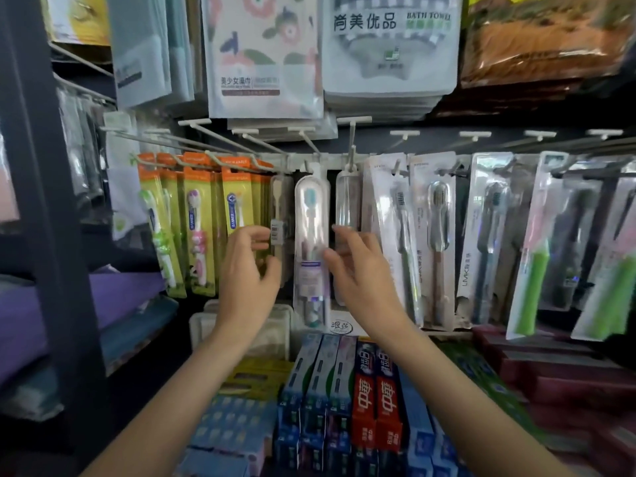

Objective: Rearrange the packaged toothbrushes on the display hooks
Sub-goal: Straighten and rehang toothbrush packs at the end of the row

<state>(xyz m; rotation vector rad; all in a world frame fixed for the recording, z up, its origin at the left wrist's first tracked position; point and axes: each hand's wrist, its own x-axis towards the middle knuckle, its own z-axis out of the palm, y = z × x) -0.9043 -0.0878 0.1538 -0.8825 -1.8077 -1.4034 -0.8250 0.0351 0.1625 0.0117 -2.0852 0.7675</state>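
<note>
My left hand (pixel 246 266) and right hand (pixel 358 270), grips loosely open, flank the clear toothbrush case (pixel 311 249) at twelve o'clock; light, rigid, slick—pinch its edges.

We have both bare forearms raised, reaching forward and up from the lower edge of the view. Our left hand (pixel 246 266) has its fingers loosely curled, thumb apart from them, gripping nothing. Our right hand (pixel 358 266) is likewise relaxed, fingers half bent, holding nothing.
</note>
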